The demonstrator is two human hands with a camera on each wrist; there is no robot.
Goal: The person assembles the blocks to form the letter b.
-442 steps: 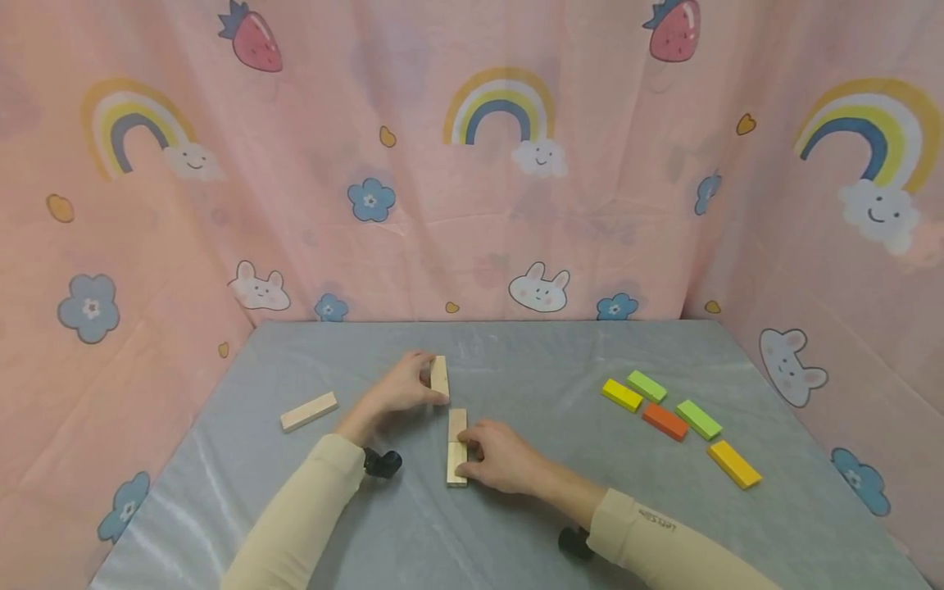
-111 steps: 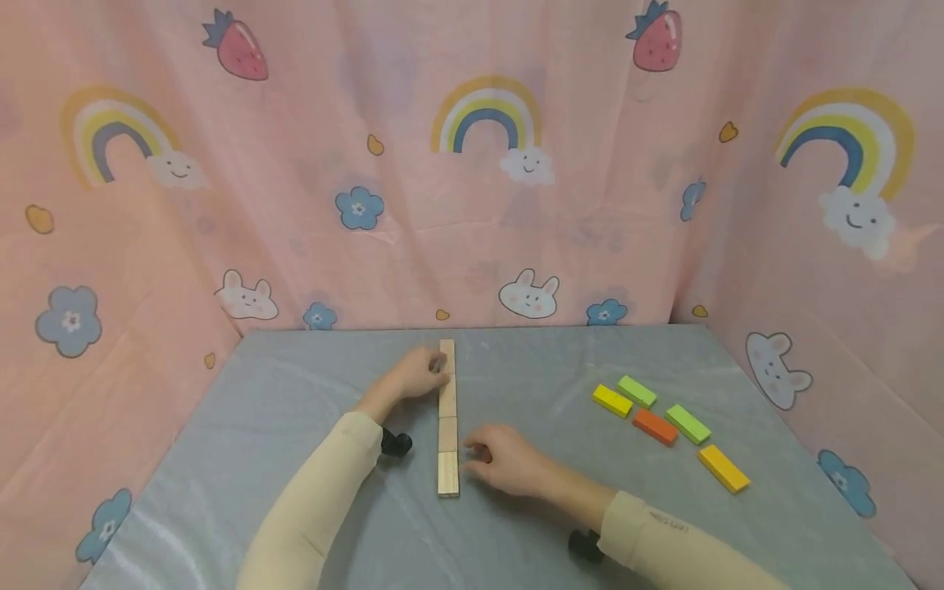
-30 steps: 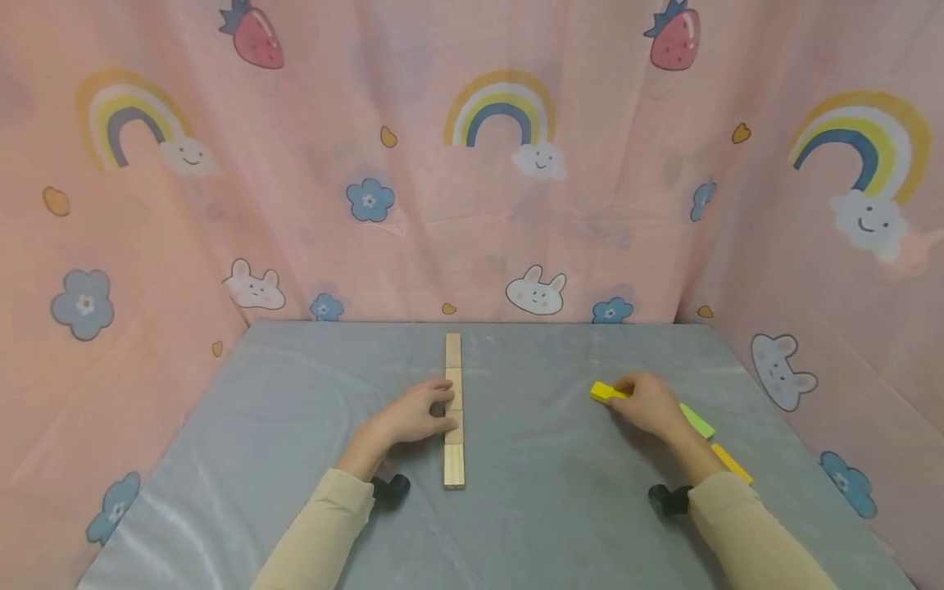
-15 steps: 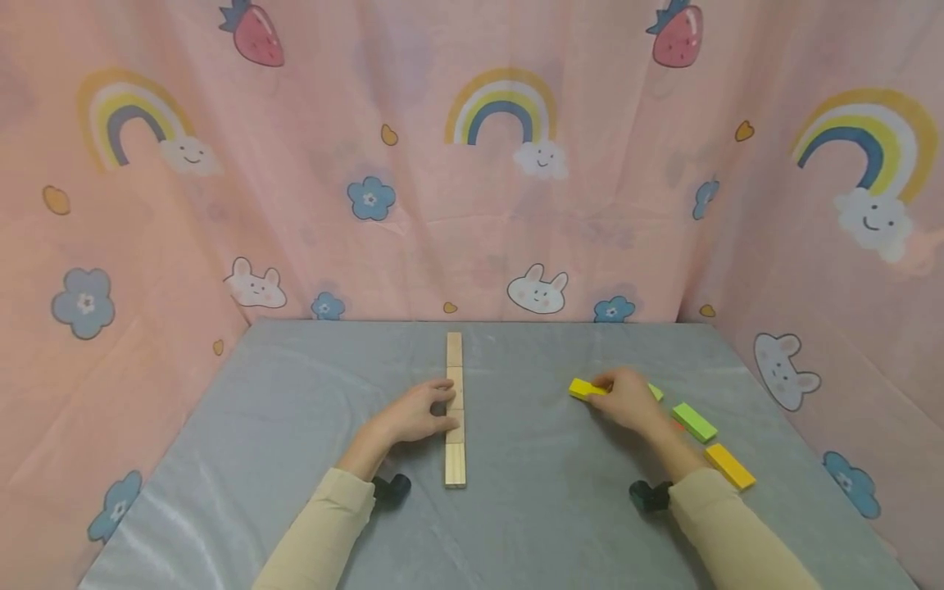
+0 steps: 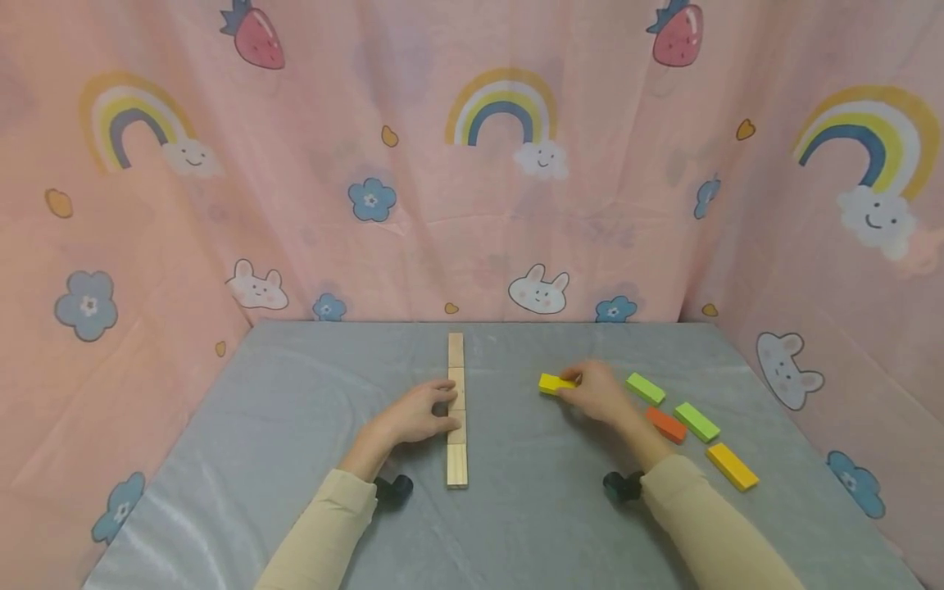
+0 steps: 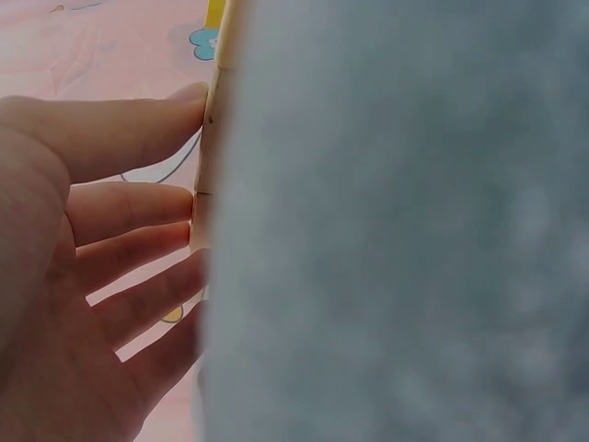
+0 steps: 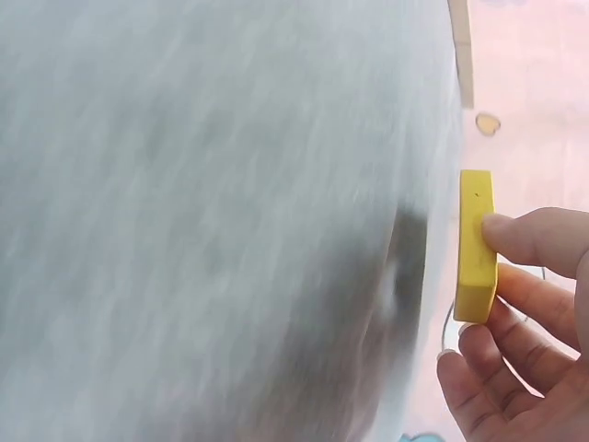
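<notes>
Several plain wooden blocks point(image 5: 456, 426) lie end to end in one straight row, running away from the person. My left hand point(image 5: 413, 412) rests beside the row's middle, thumb and fingertips at its left side; in the left wrist view the fingers point(image 6: 133, 212) are fairly straight and spread. Between thumb and fingers, my right hand point(image 5: 601, 393) pinches a yellow block point(image 5: 555, 384) right of the row. The right wrist view shows that yellow block point(image 7: 476, 244) raised over the cloth, with its shadow below.
Two green blocks point(image 5: 646, 388), an orange-red block point(image 5: 666, 425) and an amber block point(image 5: 732, 467) lie loosely grouped at the right. Grey cloth point(image 5: 531, 508) covers the table, and a pink patterned curtain point(image 5: 472, 229) hangs behind and at the sides.
The loose wooden block at the left and the others came into one straight row. Later my right hand took the yellow block from the coloured group and carried it left; the left hand stayed.
</notes>
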